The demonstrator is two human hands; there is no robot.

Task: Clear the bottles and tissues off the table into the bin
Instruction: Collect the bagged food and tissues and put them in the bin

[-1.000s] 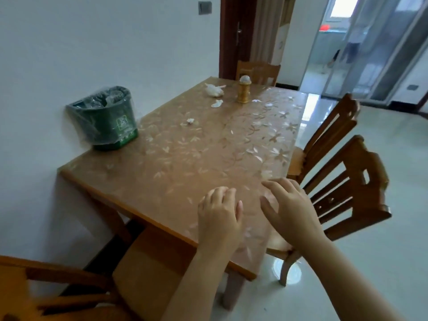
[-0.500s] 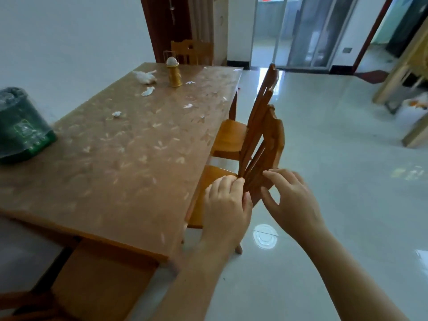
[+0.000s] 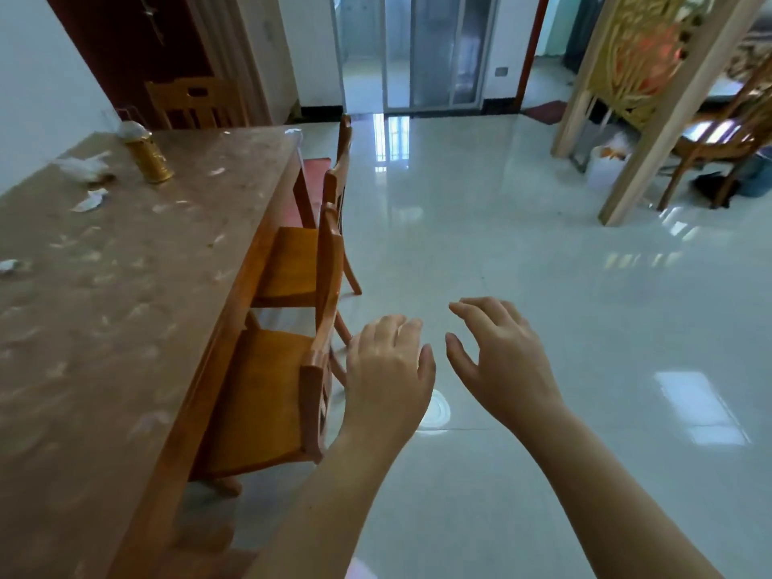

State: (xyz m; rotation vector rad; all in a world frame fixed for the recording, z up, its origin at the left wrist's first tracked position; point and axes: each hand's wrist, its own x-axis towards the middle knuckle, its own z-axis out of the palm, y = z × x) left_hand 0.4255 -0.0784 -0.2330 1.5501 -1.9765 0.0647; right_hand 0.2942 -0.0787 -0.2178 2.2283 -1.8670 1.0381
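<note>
A brown table (image 3: 125, 328) with a flower-patterned cover fills the left of the head view. Near its far end stands a gold bottle (image 3: 151, 160) with a white tissue stuffed in its top. A crumpled tissue (image 3: 83, 167) lies left of it, a smaller scrap (image 3: 91, 201) in front, and another scrap (image 3: 8, 266) at the left edge. My left hand (image 3: 386, 369) and my right hand (image 3: 497, 353) hover over the floor to the right of the table, fingers relaxed, holding nothing. The bin is out of view.
Two wooden chairs (image 3: 309, 328) are tucked along the table's right side, the nearer one just left of my left hand. A third chair (image 3: 196, 103) stands at the far end. Glossy tiled floor (image 3: 543, 265) spreads right; a wooden screen (image 3: 651, 77) stands at the far right.
The view has swung right, so the table has slid left and the green bin has left the frame. Both hands, empty throughout, are now over the floor beside the chairs instead of over the table.
</note>
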